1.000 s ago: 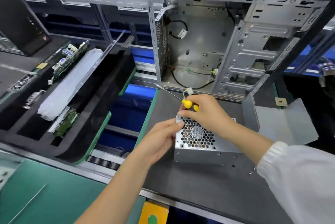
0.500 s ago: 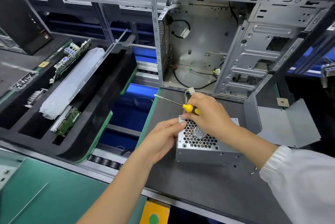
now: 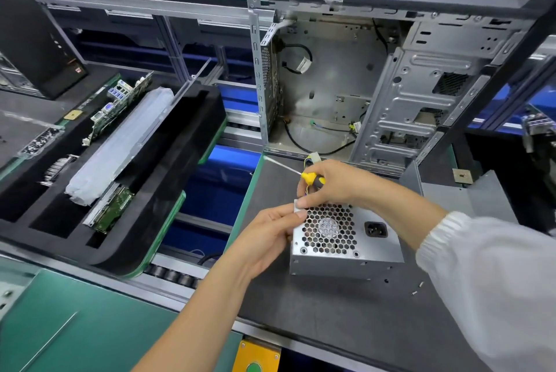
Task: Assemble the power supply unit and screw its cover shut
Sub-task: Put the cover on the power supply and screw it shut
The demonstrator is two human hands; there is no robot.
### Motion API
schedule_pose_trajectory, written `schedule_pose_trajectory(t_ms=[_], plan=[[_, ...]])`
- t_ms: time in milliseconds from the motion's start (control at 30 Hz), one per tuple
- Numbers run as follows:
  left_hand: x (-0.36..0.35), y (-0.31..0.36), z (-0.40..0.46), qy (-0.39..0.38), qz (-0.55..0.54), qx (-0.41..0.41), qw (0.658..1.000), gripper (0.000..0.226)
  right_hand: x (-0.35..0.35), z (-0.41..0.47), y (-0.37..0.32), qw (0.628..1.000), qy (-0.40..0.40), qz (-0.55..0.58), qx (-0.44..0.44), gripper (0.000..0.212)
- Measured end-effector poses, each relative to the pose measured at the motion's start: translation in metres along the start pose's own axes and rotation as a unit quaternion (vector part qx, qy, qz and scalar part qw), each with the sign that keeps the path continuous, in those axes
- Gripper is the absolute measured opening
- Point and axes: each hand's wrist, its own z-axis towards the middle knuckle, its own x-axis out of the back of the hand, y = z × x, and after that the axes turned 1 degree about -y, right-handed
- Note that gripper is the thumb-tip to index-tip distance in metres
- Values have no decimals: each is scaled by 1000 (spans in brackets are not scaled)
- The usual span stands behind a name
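Head view. Right hand point(image 3: 332, 183), curled round the yellow-handled screwdriver point(image 3: 313, 178), whose handle is mostly hidden in the palm; the thin shaft points away to the left, its tip blurred. Thumb and forefinger of this hand also meet at the far left corner of the silver metal power supply unit point(image 3: 343, 239). Left hand point(image 3: 270, 233), fingertips pinched together at that same corner; whether they hold a screw cannot be made out. The unit lies on the dark grey bench point(image 3: 331, 311), its honeycomb fan grille and black mains socket facing up. Its yellow wire bundle with a white connector point(image 3: 314, 158) shows only partly behind the right hand. Two small loose screws point(image 3: 418, 287) lie just right of the unit. The open grey computer case point(image 3: 376, 86) stands behind, cut off at right. A black foam tray point(image 3: 168, 191) holding circuit boards sits at left, across a gap.
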Motion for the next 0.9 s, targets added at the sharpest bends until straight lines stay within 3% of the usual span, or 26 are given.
schedule_pose_trajectory(t_ms=[67,167,500,600,767,900], plan=[[0,0,-1,-1,-2,-2,1000,36,9,6,-3,997,-69,10,-46,24],[-2,0,-1,3,-16,-1,1000,37,13,11,-1,991,-105,38,-78,25],[0,1,0,-5,-4,2,1000,31,19,11,0,985,-129,67,-94,37],[-1,2,1,-14,-7,-1,1000,30,25,5,-1,988,-101,74,-91,43],[-1,2,4,-9,-21,3,1000,29,53,-21,-14,997,-20,-74,-19,25],[0,2,5,-10,-26,4,1000,28,63,-38,-38,945,12,-323,47,23]])
